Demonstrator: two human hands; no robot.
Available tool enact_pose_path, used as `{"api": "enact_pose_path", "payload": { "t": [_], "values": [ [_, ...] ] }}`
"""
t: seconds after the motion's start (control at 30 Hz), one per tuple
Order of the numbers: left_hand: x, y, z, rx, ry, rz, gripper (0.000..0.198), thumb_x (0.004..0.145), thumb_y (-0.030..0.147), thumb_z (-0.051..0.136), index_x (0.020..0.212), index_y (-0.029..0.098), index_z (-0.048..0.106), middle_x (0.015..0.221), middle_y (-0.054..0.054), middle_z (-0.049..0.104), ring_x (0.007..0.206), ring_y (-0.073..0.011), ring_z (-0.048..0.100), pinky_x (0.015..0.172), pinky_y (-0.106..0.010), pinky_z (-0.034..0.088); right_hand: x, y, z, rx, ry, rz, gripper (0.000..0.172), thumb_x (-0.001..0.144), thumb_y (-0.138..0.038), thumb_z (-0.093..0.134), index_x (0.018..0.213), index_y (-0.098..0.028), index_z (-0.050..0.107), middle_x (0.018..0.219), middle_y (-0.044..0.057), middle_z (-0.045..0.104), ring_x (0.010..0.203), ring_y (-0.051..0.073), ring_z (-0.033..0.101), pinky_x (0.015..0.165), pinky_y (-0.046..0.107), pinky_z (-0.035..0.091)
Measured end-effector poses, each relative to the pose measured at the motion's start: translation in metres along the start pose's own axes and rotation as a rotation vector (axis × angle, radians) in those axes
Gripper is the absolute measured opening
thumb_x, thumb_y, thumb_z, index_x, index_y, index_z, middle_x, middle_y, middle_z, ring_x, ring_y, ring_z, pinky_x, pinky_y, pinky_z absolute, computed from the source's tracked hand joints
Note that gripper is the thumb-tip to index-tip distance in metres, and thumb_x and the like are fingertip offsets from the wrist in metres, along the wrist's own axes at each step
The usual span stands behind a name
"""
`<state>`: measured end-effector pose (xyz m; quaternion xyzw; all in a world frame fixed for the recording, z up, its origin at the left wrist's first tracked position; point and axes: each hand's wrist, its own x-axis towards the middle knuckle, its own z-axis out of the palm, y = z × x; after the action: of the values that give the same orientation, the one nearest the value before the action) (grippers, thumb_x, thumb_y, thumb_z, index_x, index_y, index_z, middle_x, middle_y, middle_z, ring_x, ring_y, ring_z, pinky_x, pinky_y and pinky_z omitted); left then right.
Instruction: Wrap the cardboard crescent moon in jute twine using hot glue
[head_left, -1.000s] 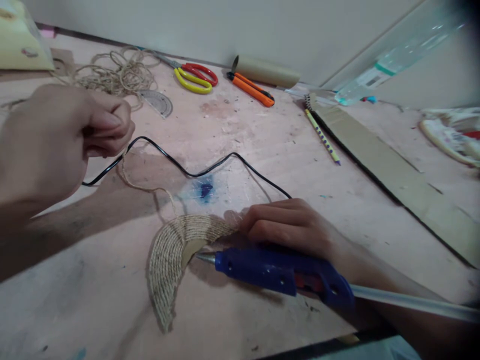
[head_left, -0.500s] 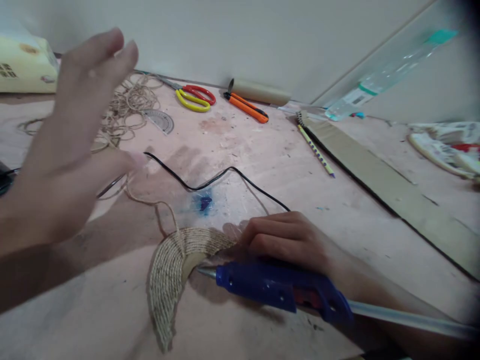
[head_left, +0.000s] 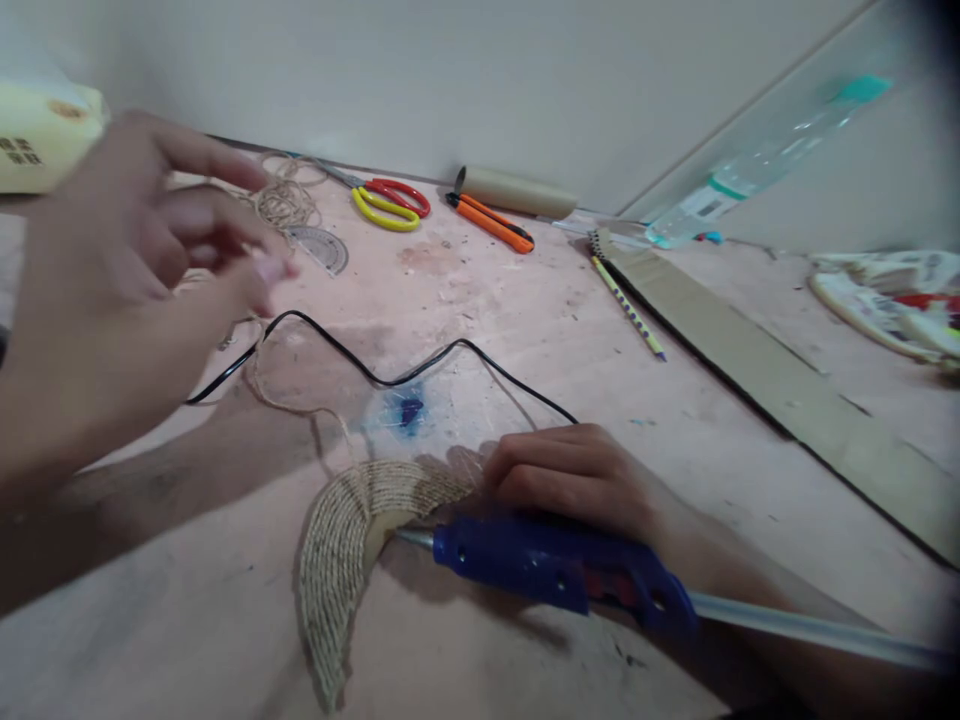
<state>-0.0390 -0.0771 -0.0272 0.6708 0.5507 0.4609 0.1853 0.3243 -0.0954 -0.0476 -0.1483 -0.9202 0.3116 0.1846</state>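
My right hand (head_left: 574, 475) is wrapped round a blue hot glue gun (head_left: 517, 560), a clear glue stick (head_left: 810, 630) jutting from its back end. The metal nozzle touches or almost touches the bare inner edge of a crescent (head_left: 330, 550) covered in rows of twine, lying flat on the table. From the crescent a loose strand of twine (head_left: 300, 408) runs up towards my left hand (head_left: 142, 260). That hand hovers at the left, fingers loosely curled and thumb apart from the index finger; nothing shows between them. Part of the strand is hidden behind it.
A black cord (head_left: 382, 381) crosses the middle. Behind lie tangled twine (head_left: 289, 203), a protractor (head_left: 321, 250), scissors (head_left: 386, 203), an orange cutter (head_left: 491, 222) and a cardboard tube (head_left: 517, 192). At right are a pencil (head_left: 628, 308), a cardboard strip (head_left: 780, 350) and a bottle (head_left: 750, 170).
My left hand has come down slightly and its raised fingers have curled in towards the thumb. The glue gun's nozzle has shifted a little closer to the crescent's inner edge.
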Motion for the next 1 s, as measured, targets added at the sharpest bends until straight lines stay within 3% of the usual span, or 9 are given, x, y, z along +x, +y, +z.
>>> {"api": "enact_pose_path", "payload": {
  "t": [0.03, 0.07, 0.17, 0.23, 0.3, 0.43, 0.57, 0.77, 1.0],
  "values": [
    [-0.003, 0.008, 0.001, 0.012, -0.065, 0.07, 0.046, 0.091, 0.011, 0.079, 0.132, 0.028, 0.068, 0.123, 0.001, 0.075, 0.106, -0.0211, 0.071, 0.086, -0.037, 0.055, 0.0, -0.001, 0.0, 0.005, 0.003, 0.004, 0.032, 0.123, -0.044, 0.047, 0.103, -0.022, 0.059, 0.094, 0.006, 0.068, 0.077, 0.016, 0.06, 0.067, 0.031, 0.039],
    [-0.005, 0.015, 0.002, 0.063, -0.162, 0.141, 0.036, 0.091, 0.013, 0.077, 0.124, 0.027, 0.073, 0.12, 0.002, 0.078, 0.104, -0.02, 0.072, 0.089, -0.036, 0.054, 0.001, -0.001, 0.0, 0.008, 0.01, 0.01, 0.032, 0.123, -0.044, 0.048, 0.103, -0.022, 0.06, 0.093, 0.006, 0.068, 0.077, 0.016, 0.06, 0.066, 0.031, 0.039],
    [-0.011, 0.024, 0.004, 0.076, -0.425, 0.305, 0.01, 0.103, 0.024, 0.07, 0.111, 0.027, 0.075, 0.116, 0.002, 0.08, 0.105, -0.02, 0.074, 0.088, -0.033, 0.053, 0.003, -0.005, 0.0, 0.003, 0.026, 0.025, 0.029, 0.123, -0.042, 0.051, 0.104, -0.022, 0.06, 0.092, 0.004, 0.068, 0.077, 0.015, 0.06, 0.067, 0.029, 0.04],
    [-0.014, 0.022, 0.006, -0.001, -0.541, 0.35, 0.006, 0.107, 0.03, 0.071, 0.111, 0.029, 0.075, 0.114, 0.002, 0.081, 0.104, -0.0206, 0.075, 0.083, -0.031, 0.053, 0.004, -0.007, -0.001, -0.022, 0.014, 0.037, 0.03, 0.123, -0.043, 0.051, 0.103, -0.022, 0.059, 0.094, 0.005, 0.069, 0.079, 0.015, 0.062, 0.068, 0.029, 0.042],
    [-0.016, 0.018, 0.008, -0.059, -0.638, 0.387, 0.006, 0.106, 0.028, 0.074, 0.112, 0.031, 0.074, 0.115, 0.002, 0.081, 0.108, -0.022, 0.074, 0.088, -0.031, 0.054, 0.005, -0.009, -0.001, -0.038, 0.014, 0.041, 0.032, 0.123, -0.045, 0.05, 0.103, -0.022, 0.059, 0.095, 0.006, 0.069, 0.079, 0.015, 0.063, 0.069, 0.029, 0.043],
    [-0.023, 0.009, 0.013, -0.079, -0.798, 0.487, 0.025, 0.102, 0.021, 0.076, 0.123, 0.034, 0.072, 0.123, -0.001, 0.079, 0.118, -0.0267, 0.069, 0.104, -0.039, 0.048, 0.005, -0.01, 0.003, -0.022, 0.07, 0.062, 0.029, 0.119, -0.047, 0.06, 0.104, -0.022, 0.06, 0.094, 0.005, 0.068, 0.078, 0.016, 0.064, 0.068, 0.029, 0.044],
    [-0.029, 0.006, 0.016, -0.056, -0.875, 0.503, 0.028, 0.099, 0.016, 0.075, 0.122, 0.032, 0.072, 0.113, -0.002, 0.076, 0.108, -0.0278, 0.067, 0.096, -0.04, 0.043, 0.004, -0.014, 0.011, -0.049, 0.112, 0.099, 0.023, 0.11, -0.037, 0.075, 0.102, -0.023, 0.058, 0.093, 0.002, 0.065, 0.076, 0.015, 0.061, 0.069, 0.028, 0.043],
    [-0.029, 0.01, 0.016, -0.161, -0.996, 0.44, 0.02, 0.101, 0.007, 0.07, 0.103, 0.027, 0.069, 0.094, 0.001, 0.072, 0.087, -0.0199, 0.067, 0.076, -0.03, 0.046, 0.006, -0.018, 0.012, -0.105, 0.089, 0.099, 0.021, 0.107, -0.033, 0.077, 0.104, -0.024, 0.058, 0.095, 0.002, 0.067, 0.079, 0.016, 0.064, 0.072, 0.028, 0.047],
    [-0.032, 0.007, 0.018, -0.168, -0.988, 0.445, 0.02, 0.103, 0.008, 0.067, 0.099, 0.027, 0.067, 0.087, 0.003, 0.072, 0.082, -0.0192, 0.066, 0.079, -0.03, 0.046, 0.01, -0.015, 0.012, -0.072, 0.047, 0.074, 0.017, 0.11, -0.028, 0.072, 0.103, -0.023, 0.057, 0.092, 0.001, 0.063, 0.077, 0.015, 0.058, 0.069, 0.027, 0.042]
  ]
}}
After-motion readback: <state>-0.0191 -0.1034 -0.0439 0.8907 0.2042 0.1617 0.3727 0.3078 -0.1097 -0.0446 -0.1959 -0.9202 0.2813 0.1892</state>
